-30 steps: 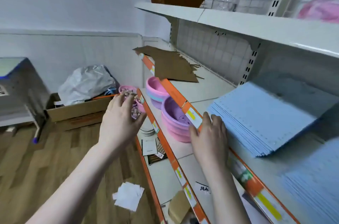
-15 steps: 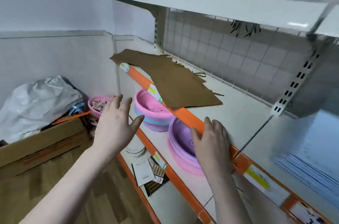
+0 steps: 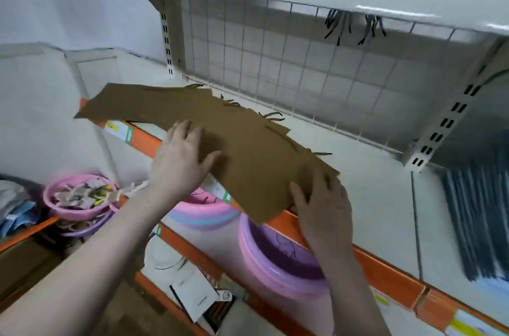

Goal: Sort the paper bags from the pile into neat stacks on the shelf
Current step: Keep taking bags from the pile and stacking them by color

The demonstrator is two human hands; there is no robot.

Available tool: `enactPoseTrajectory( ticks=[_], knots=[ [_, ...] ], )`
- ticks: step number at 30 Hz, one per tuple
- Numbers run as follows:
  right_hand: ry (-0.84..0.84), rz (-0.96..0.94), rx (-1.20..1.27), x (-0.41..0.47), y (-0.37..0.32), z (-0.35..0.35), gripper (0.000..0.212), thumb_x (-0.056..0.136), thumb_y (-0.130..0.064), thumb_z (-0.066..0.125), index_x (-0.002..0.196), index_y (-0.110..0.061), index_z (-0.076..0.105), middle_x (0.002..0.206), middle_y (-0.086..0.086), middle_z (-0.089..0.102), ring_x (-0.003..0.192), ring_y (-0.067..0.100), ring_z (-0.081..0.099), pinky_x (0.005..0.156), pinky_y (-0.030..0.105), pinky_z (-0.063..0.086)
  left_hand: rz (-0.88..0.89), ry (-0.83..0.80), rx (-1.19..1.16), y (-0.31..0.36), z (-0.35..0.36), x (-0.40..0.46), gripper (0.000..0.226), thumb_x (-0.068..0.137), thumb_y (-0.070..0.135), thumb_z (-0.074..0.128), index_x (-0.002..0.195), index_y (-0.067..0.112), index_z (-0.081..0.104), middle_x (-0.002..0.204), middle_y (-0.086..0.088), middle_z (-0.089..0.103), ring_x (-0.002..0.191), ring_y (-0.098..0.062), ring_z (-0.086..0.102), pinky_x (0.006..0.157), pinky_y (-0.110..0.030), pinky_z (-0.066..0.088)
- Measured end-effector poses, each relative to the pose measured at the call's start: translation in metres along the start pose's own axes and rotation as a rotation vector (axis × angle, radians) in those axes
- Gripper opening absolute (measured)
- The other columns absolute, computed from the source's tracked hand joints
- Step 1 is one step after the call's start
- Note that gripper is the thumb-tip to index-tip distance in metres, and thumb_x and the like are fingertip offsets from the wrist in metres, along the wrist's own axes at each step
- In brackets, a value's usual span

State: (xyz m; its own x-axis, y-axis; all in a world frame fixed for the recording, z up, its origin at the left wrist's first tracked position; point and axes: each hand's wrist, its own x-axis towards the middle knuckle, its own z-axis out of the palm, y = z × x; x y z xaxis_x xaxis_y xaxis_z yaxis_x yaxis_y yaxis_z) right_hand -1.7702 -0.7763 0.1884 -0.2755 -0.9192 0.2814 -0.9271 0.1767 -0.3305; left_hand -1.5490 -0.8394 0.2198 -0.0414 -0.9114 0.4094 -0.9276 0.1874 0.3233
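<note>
Both hands laid flat on the sprawled brown paper bags at the shelf's front edge.

The left hand presses with spread fingers on the paper bags, the right hand at their near corner, neither gripping. The pile overhangs the shelf edge; I'd square the edges between both palms, handles toward the back grid, before lifting any. Below, a purple basin looks nearly empty, and a pink basin holds small wrapped bits.

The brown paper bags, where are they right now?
The brown paper bags lie fanned along the middle shelf's orange front edge, under both hands, above the pink basins.
</note>
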Motion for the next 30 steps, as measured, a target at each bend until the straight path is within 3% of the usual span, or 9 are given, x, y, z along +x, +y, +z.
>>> enactPoseTrajectory(
  ticks=[7, 12, 15, 19, 24, 28, 30],
  knots=[
    [-0.216, 0.07, 0.013, 0.053, -0.013, 0.015, 0.074, 0.091, -0.061, 0.033, 0.15, -0.023, 0.011, 0.151, 0.013, 0.02, 0.138, 0.03, 0.024, 0.109, 0.041, 0.029, 0.103, -0.17, 0.088, -0.024, 0.034, 0.077, 0.07, 0.087, 0.054, 0.05, 0.141, 0.011, 0.038, 0.148, -0.018, 0.032, 0.14, -0.033, 0.022, 0.115, -0.037, 0.015],
    [-0.303, 0.046, 0.006, 0.073, -0.008, 0.021, 0.071, 0.089, -0.06, 0.04, 0.147, -0.021, 0.025, 0.153, 0.007, 0.021, 0.141, 0.025, 0.02, 0.112, 0.037, 0.025, 0.051, -0.387, 0.191, -0.038, 0.051, 0.106, 0.077, 0.083, 0.069, 0.039, 0.144, 0.021, 0.032, 0.147, -0.016, 0.032, 0.14, -0.035, 0.02, 0.114, -0.043, 0.016],
    [-0.317, 0.046, -0.017, 0.081, -0.008, 0.019, 0.069, 0.089, -0.056, 0.044, 0.146, -0.02, 0.03, 0.153, 0.008, 0.022, 0.141, 0.024, 0.02, 0.112, 0.034, 0.023, 0.037, -0.464, 0.171, -0.043, 0.057, 0.113, 0.083, 0.079, 0.074, 0.035, 0.143, 0.02, 0.033, 0.143, -0.018, 0.037, 0.135, -0.037, 0.029, 0.11, -0.045, 0.023],
    [-0.246, 0.154, -0.078, 0.081, -0.015, 0.02, 0.065, 0.089, -0.056, 0.045, 0.142, -0.019, 0.036, 0.146, 0.009, 0.032, 0.134, 0.026, 0.03, 0.107, 0.033, 0.029, 0.032, -0.423, 0.145, -0.045, 0.052, 0.121, 0.087, 0.072, 0.076, 0.048, 0.13, 0.011, 0.044, 0.125, -0.021, 0.047, 0.117, -0.039, 0.042, 0.096, -0.043, 0.037],
    [-0.093, 0.407, -0.217, 0.065, -0.031, 0.021, 0.059, 0.094, -0.054, 0.038, 0.137, -0.014, 0.036, 0.133, 0.014, 0.044, 0.122, 0.031, 0.042, 0.099, 0.037, 0.035, -0.068, -0.421, -0.119, -0.055, 0.048, 0.134, 0.082, 0.072, 0.06, 0.067, 0.127, 0.002, 0.047, 0.125, -0.022, 0.048, 0.115, -0.038, 0.047, 0.092, -0.041, 0.04],
    [0.012, 0.512, -0.092, 0.051, -0.043, 0.023, 0.061, 0.094, -0.049, 0.043, 0.138, -0.008, 0.034, 0.126, 0.017, 0.051, 0.117, 0.035, 0.045, 0.096, 0.039, 0.035, -0.081, -0.297, -0.412, -0.064, 0.045, 0.133, 0.07, 0.078, 0.042, 0.071, 0.131, 0.003, 0.046, 0.126, -0.017, 0.052, 0.115, -0.034, 0.049, 0.088, -0.038, 0.039],
    [0.077, 0.541, 0.062, 0.05, -0.047, 0.02, 0.057, 0.092, -0.045, 0.051, 0.133, -0.007, 0.04, 0.122, 0.019, 0.055, 0.113, 0.036, 0.049, 0.092, 0.039, 0.038, -0.104, -0.22, -0.575, -0.065, 0.04, 0.13, 0.059, 0.081, 0.032, 0.071, 0.125, 0.001, 0.048, 0.117, -0.014, 0.055, 0.107, -0.029, 0.051, 0.079, -0.033, 0.037]
  ],
)
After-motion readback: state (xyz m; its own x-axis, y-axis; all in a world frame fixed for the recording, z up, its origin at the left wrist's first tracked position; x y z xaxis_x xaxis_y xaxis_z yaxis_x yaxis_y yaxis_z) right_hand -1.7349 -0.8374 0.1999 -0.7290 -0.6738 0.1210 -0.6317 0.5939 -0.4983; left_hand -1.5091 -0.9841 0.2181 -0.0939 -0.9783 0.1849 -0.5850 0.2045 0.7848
